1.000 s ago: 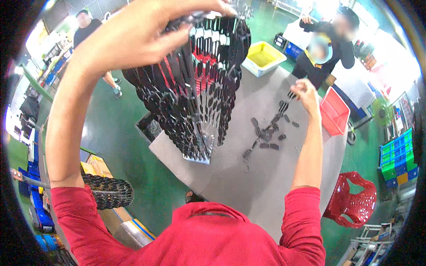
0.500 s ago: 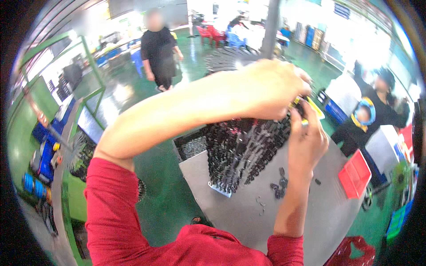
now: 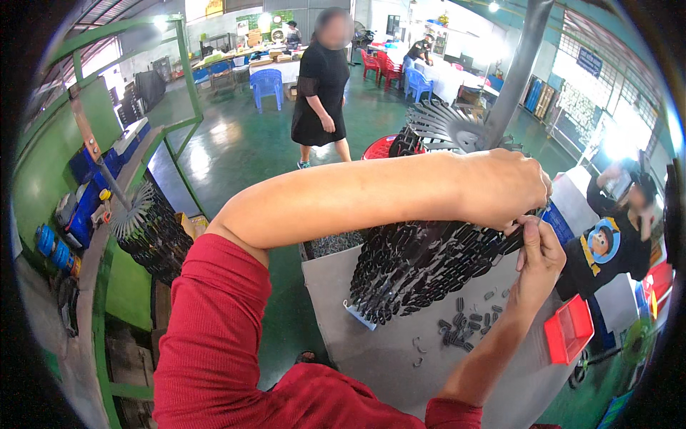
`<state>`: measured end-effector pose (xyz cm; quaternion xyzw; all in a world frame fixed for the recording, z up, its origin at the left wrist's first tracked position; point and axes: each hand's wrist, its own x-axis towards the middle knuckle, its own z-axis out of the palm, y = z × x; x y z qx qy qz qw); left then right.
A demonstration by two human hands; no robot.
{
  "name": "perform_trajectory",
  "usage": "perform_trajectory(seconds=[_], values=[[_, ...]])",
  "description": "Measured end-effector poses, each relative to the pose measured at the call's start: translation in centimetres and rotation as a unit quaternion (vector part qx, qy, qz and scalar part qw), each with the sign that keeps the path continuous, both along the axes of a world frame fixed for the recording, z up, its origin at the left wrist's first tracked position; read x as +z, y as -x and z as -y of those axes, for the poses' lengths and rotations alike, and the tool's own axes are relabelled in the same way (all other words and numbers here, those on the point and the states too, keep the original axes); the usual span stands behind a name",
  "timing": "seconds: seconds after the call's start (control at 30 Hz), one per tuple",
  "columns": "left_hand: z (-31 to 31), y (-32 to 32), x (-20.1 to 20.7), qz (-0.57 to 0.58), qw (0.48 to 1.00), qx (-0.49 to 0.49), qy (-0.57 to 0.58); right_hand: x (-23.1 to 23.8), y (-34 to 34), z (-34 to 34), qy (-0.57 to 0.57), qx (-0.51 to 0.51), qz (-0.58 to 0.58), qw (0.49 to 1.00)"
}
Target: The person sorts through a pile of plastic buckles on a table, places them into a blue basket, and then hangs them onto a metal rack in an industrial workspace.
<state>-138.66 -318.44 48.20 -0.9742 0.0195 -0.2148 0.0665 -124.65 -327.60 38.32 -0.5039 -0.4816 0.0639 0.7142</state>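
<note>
— Above the grey sheet-metal table (image 3: pixel 371 343), what hangs there?

— A dense black rack of small dark clips strung in rows (image 3: pixel 421 268). It dangles from a grey pole (image 3: pixel 518 68) and tilts down to the left, its lower end just over the table.

— Where are the hands?

— Both sit at the rack's upper right corner. The left hand (image 3: pixel 504 187) reaches across from the left, the forearm passing over the top of the rack, fingers curled down onto its upper edge. The right hand (image 3: pixel 539 261) comes up from below, fingers pinched together against the same edge. The two hands almost touch.

— Is anything held between the right fingers?

— Too small to tell; they are closed at the rack.

— And on the table?

— Loose small dark clips (image 3: pixel 468 325) lie scattered beneath the rack, left of the right wrist. A red plastic tray (image 3: pixel 568 329) sits at the table's right edge.
</note>
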Motion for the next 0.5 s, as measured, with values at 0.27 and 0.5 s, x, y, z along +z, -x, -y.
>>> perform_trajectory(seconds=[0.27, 0.5], values=[[-1.1, -1.1, -0.1, 0.054, 0.994, -0.089, -0.021, -0.8, -4.1, 1.8, 0.037, 0.065, -0.013, 0.997], [-1.4, 0.1, -0.3, 0.068, 0.993, -0.093, -0.036, -3.7, -14.9, 1.7, 0.107, -0.045, 0.044, 0.992]])
